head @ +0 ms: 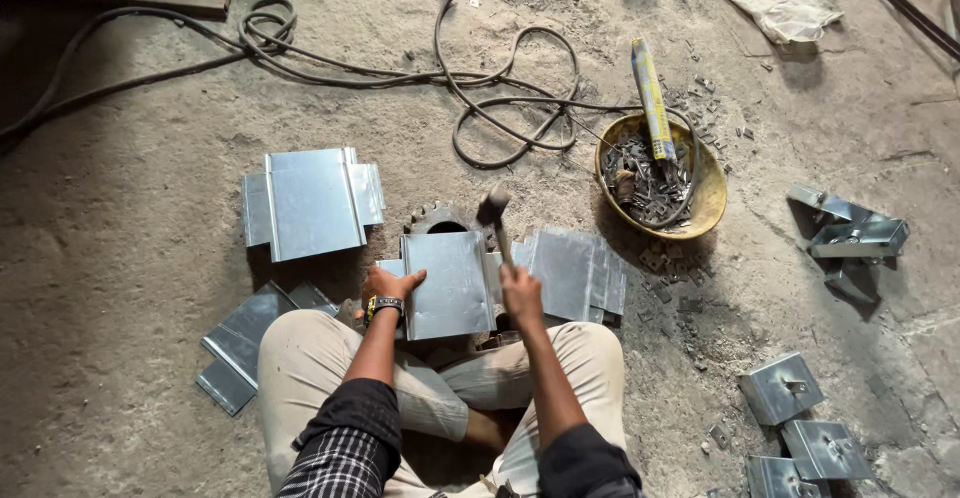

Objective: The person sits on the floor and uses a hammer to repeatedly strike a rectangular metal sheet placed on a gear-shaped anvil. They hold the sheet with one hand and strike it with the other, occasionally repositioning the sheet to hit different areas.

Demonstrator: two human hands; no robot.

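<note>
My left hand presses flat on the bent grey sheet-metal piece at frame centre; right-hand fingers clamp the wooden-handled hammer. I'd judge short, square blows best.

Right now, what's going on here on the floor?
A person sits cross-legged on the dirt floor. The left hand presses on a folded metal sheet lying over a gear, while the right hand holds a hammer raised above the sheet's right edge. More sheets lie stacked around, a yellow bowl holds small metal bits, and cables snake across the floor.
</note>
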